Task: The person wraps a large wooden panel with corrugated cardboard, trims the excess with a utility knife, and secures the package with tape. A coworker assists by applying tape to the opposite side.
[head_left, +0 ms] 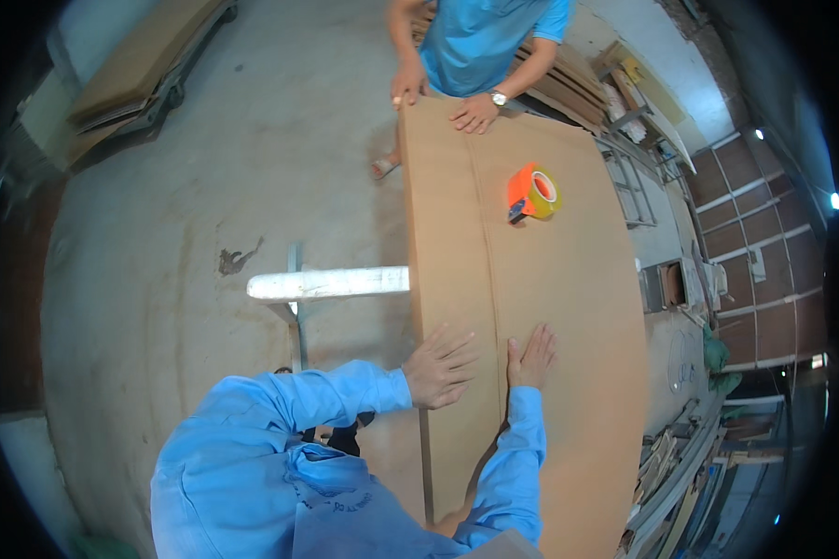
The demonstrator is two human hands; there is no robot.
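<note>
A large flat cardboard box (587, 270) lies lengthwise before me, with a seam running along its top. My left hand (440, 368) rests on the box near its left edge, fingers spread. Just right of the seam, my right hand (532, 358) lies flat on the cardboard, fingers stretched out and thumb apart. Neither hand holds anything. Toward the far end, an orange tape dispenser (533, 193) with a yellowish roll of tape sits on the box. A co-worker's two hands (475, 113) touch the box's far edge.
A white support beam (331, 283) juts out left from under the box. Across from me stands a co-worker in a blue shirt (483, 42). Flat cardboard sheets (144, 65) lie on a trolley at the far left. Stacked boards and strips (676, 466) line the right side.
</note>
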